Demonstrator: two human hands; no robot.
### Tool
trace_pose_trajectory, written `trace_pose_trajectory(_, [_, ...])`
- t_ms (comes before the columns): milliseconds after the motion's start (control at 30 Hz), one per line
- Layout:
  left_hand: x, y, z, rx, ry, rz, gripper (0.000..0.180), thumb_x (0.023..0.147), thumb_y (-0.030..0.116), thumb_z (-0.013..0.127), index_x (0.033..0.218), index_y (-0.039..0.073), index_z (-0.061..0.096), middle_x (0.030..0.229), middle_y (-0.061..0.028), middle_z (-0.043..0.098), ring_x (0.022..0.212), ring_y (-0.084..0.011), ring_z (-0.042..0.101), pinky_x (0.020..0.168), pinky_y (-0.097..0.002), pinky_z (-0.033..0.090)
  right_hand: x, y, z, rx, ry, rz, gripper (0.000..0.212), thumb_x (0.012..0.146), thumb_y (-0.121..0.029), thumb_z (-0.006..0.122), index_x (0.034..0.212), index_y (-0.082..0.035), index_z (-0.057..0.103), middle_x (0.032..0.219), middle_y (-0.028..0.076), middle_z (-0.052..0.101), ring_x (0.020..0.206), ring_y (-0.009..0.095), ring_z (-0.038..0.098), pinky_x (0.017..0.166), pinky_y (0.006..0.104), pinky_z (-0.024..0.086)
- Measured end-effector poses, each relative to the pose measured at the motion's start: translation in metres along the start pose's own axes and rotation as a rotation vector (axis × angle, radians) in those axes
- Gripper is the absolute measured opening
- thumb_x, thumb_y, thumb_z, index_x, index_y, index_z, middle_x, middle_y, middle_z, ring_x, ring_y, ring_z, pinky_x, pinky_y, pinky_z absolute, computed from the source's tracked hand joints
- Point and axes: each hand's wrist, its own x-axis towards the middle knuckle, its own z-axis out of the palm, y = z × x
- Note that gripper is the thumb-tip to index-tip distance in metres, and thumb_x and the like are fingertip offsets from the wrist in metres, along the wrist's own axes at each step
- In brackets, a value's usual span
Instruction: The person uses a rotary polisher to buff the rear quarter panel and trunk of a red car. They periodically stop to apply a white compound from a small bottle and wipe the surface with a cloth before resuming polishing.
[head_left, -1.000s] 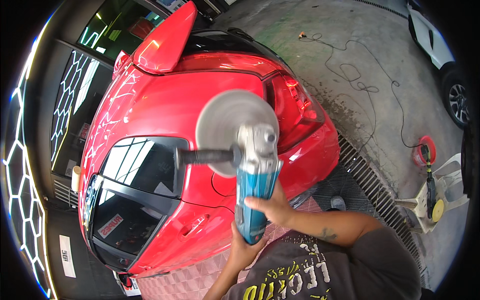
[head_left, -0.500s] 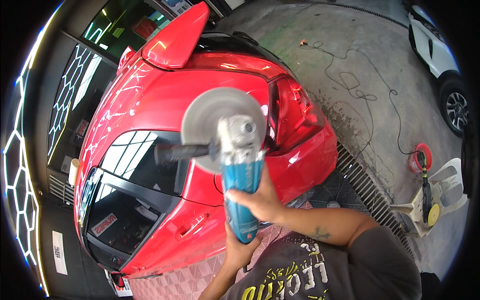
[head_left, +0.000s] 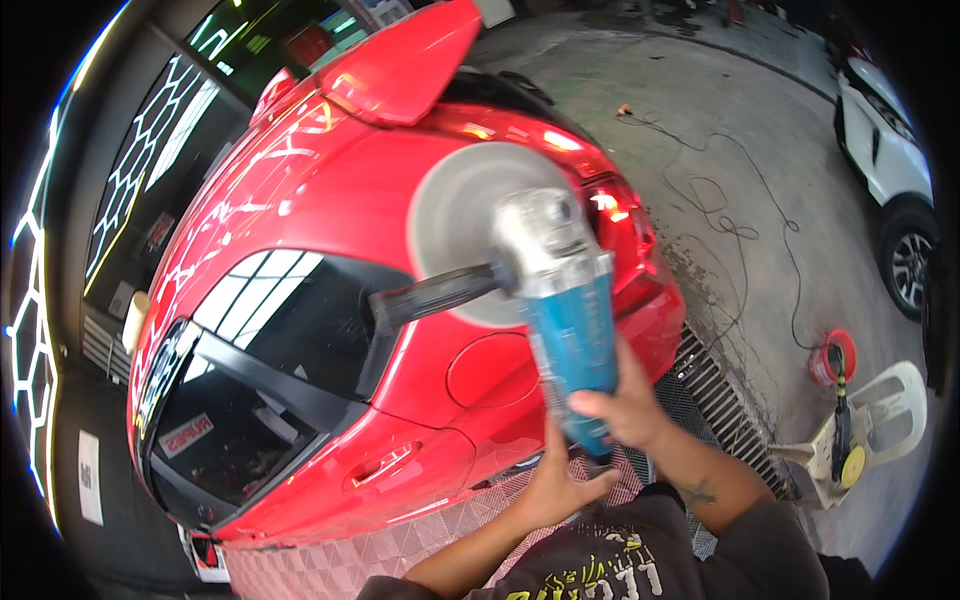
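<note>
- Shirt (head_left: 683,570): dark grey; front print (head_left: 628,568) in yellow and white, rough-edged strokes.
- Right sleeve (head_left: 775,555), left sleeve (head_left: 385,589): short, same dark cloth.
- Right forearm (head_left: 682,462): small dark tattoo (head_left: 702,492) near elbow, design blurred.
- Left hand (head_left: 556,490), right hand (head_left: 632,405): bare.

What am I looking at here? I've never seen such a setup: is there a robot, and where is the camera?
There is no robot, just a person working with two bare hands. The camera is worn on the head and looks down; its wide fisheye lens bends straight edges near the rim. The right hand grips the blue body of a power tool with a round disc and a black side handle. The left hand is at its rear end; how firmly it grips is unclear. Beyond the tool is a red car. On the floor to the right are a loose cord, a red bucket and a pale plastic chair.
</note>
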Motion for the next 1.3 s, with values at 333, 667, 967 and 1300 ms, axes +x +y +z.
trace_pose_trajectory(333, [0.034,0.041,-0.058,-0.386,0.108,0.105,0.068,0.103,0.040,0.073,0.147,-0.005,0.047,0.135,-0.0160,0.064,0.127,-0.0231,0.061,0.109,-0.0387,0.049,-0.002,-0.001,0.021,0.047,0.001,-0.028,0.100,0.079,-0.013,0.088,0.160,-0.003,0.030,0.142,0.013,0.056,0.128,0.022,0.059,0.110,0.0403,0.049])
trace_pose_trajectory(667, [0.068,0.091,-0.097,-0.618,0.208,0.235,0.075,0.092,0.049,0.077,0.139,-0.005,0.056,0.130,-0.0250,0.068,0.115,-0.0360,0.071,0.103,-0.0483,0.058,0.014,-0.033,0.052,0.289,-0.188,0.084,0.108,0.090,-0.024,0.086,0.165,-0.006,0.011,0.139,0.022,0.055,0.119,0.022,0.064,0.098,0.0393,0.054])
trace_pose_trajectory(967, [0.138,0.051,0.025,-0.673,0.202,0.152,0.070,0.087,0.037,0.087,0.135,-0.003,0.055,0.124,-0.0187,0.070,0.113,-0.0298,0.071,0.097,-0.0473,0.060,-0.059,-0.033,-0.136,-0.336,-0.217,0.321,0.095,0.098,-0.045,0.075,0.165,-0.002,0.025,0.105,0.010,0.066,0.073,0.014,0.067,0.067,0.0317,0.057])
trace_pose_trajectory(1300, [0.206,0.050,0.106,-0.757,0.320,0.076,0.065,0.086,0.016,0.091,0.138,-0.002,0.056,0.123,-0.0108,0.070,0.115,-0.0230,0.067,0.105,-0.0415,0.053,-0.033,-0.074,-0.261,-0.490,-0.262,0.360,0.104,0.092,-0.067,0.074,0.160,0.000,0.034,0.091,0.010,0.070,0.060,0.014,0.066,0.059,0.0309,0.055])
